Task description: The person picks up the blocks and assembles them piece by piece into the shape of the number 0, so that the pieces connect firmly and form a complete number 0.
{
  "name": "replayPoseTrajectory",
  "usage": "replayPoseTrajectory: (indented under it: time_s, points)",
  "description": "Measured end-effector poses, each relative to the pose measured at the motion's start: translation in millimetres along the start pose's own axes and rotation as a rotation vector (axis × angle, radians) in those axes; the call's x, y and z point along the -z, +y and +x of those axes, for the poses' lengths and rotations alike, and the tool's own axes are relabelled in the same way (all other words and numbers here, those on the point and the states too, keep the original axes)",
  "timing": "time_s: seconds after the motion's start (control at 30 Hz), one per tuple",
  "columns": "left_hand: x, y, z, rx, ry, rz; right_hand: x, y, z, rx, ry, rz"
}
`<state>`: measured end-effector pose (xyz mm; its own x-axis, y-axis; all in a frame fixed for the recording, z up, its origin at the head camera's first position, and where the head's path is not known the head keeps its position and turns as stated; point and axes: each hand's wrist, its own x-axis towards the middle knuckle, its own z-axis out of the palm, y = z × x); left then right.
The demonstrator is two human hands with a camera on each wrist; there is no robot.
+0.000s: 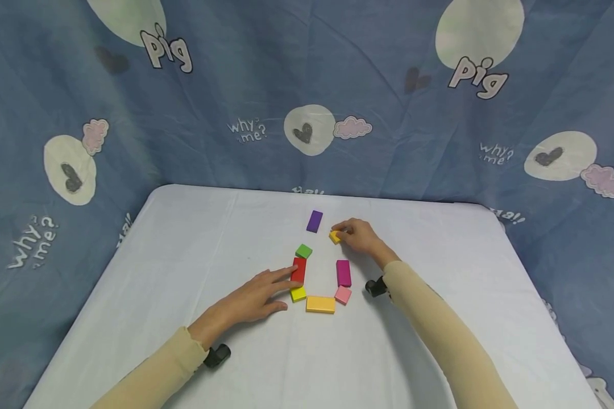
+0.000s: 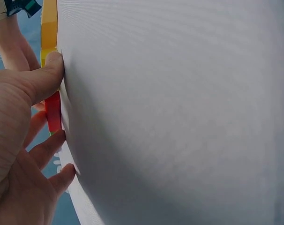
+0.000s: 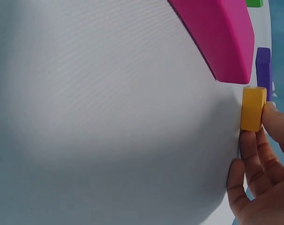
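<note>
My right hand [image 1: 357, 236] pinches a small orange-yellow block [image 3: 252, 108] between thumb and fingers, low over the tabletop. Just left of it lies a purple block [image 1: 314, 221]. With fingers spread, my left hand [image 1: 258, 295] reaches to the left side of a block outline, its fingertips at the red block [image 1: 298, 270] and the yellow block [image 1: 298, 294]. A green block [image 1: 303, 251] sits at the red one's far end. In the left wrist view, the thumb [image 2: 53, 70] overlaps the yellow block.
A long orange block [image 1: 320, 305] lies at the outline's near side. On its right are a pink block [image 1: 343, 295] and a magenta block [image 1: 343, 273]. The white-covered table [image 1: 184, 244] ends at a blue printed curtain [image 1: 389, 159] behind.
</note>
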<state>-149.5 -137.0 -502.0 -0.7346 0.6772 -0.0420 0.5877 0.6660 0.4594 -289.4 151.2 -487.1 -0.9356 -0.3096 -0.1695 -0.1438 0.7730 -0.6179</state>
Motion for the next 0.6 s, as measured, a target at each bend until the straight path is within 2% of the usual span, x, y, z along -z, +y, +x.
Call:
replayPoseTrajectory:
  time_s: [0.6]
  points:
    - [1.7,0.4,0.2,-0.006,-0.001,-0.004,-2.2,1.7,-11.7,0.012,-0.021,0.049]
